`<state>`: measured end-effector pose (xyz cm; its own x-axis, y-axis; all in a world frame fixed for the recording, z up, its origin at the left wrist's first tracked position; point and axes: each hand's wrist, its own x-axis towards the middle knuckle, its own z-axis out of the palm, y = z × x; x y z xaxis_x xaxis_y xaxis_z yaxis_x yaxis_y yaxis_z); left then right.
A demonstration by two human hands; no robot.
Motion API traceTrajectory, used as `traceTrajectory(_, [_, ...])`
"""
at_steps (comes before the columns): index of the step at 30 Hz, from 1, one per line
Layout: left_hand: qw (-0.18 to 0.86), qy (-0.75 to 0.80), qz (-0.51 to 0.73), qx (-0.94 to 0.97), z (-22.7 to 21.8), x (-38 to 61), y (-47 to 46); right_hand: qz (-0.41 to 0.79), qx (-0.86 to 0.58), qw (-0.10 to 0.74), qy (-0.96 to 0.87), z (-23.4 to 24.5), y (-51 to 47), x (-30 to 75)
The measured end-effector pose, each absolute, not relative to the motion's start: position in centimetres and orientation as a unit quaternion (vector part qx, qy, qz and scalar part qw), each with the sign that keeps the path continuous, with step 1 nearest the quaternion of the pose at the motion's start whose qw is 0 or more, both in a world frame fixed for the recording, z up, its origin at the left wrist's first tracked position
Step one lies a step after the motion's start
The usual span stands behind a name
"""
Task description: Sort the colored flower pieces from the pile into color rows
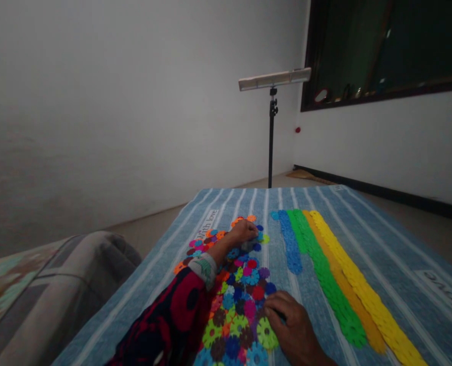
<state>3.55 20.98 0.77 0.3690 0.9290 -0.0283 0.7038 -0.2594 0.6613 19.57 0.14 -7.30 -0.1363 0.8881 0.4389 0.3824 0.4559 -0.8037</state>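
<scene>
Across the left half of the cloth-covered table lies a loose spread of flower-shaped plastic discs (238,322) in many colours. My left hand (245,232) reaches over its far part, fingers pinched together beside a few blue discs (257,247); whatever is in the pinch is hidden. At the near right edge of the spread is my right hand (292,323), its thumb and fingers curled inward by a lime-green disc (267,333). I cannot make out what, if anything, those fingers hold. To the right, overlapping discs form a blue row (290,244) and a longer green row (327,277).
Further right run an orange row (346,284) and a yellow row (363,290) of discs. Blue striped cloth (401,264) covers the table. Behind it stands a lamp on a black stand (271,137). A grey cover (77,284) drapes something at the left.
</scene>
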Motion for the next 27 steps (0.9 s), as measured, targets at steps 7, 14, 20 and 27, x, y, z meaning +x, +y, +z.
traceTrajectory(7, [0.232,0.585,0.224,0.744,-0.6,9.0,25.2,0.289,-0.430,0.496,-0.697,-8.2,0.8,20.0])
traceTrajectory(14, [0.174,0.620,0.206,0.737,-1.4,12.0,27.6,0.273,-0.405,0.500,-0.715,-9.2,1.2,20.2])
traceTrajectory(20, [0.153,0.628,0.188,0.739,-1.4,12.8,28.3,0.252,-0.429,0.508,-0.703,-9.4,1.1,19.5])
traceTrajectory(27, [0.193,0.609,0.191,0.746,-1.4,11.3,27.9,0.262,-0.417,0.499,-0.713,-9.0,1.2,20.0])
